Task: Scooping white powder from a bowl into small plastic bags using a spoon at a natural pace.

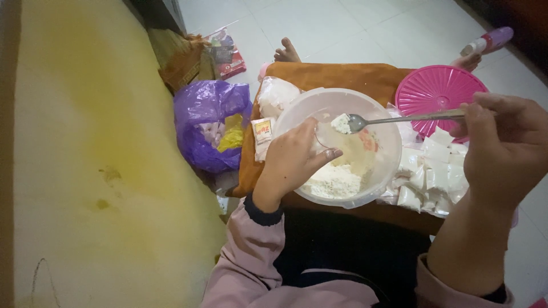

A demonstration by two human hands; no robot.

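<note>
Gripping a metal spoon [399, 119] by the far end of its handle, the right hand [505, 148] keeps its fingers curled tight around it. The spoon's long axis runs nearly level, handle at the right, bowl at the left, and the bowl carries a small heap of white powder over the middle of a clear plastic bowl [377, 171].

The left hand [294, 159] is at the bowl's left rim, fingers pinched on what looks like a small clear plastic pouch [325, 137] — its mouth lies just left of and slightly below the spoon's tip. So the powder sits to the right of the left hand, close by; the left hand is the nearer of the two to the load, the right holding it from well off at the handle's end.

Counts: one spoon, one bowl with a mound of white powder [334, 181] low in its near side, one round pink lid [436, 91] behind the spoon handle. A heap of small filled white packets [431, 177] lies right of the bowl — too many and too overlapped to count. One larger bag of powder [274, 94] lies behind the bowl, a small printed sachet [262, 132] touching its left rim. All rest on an orange-brown cloth [337, 75]. One purple plastic bag [202, 117] sits on the floor to the left.
</note>
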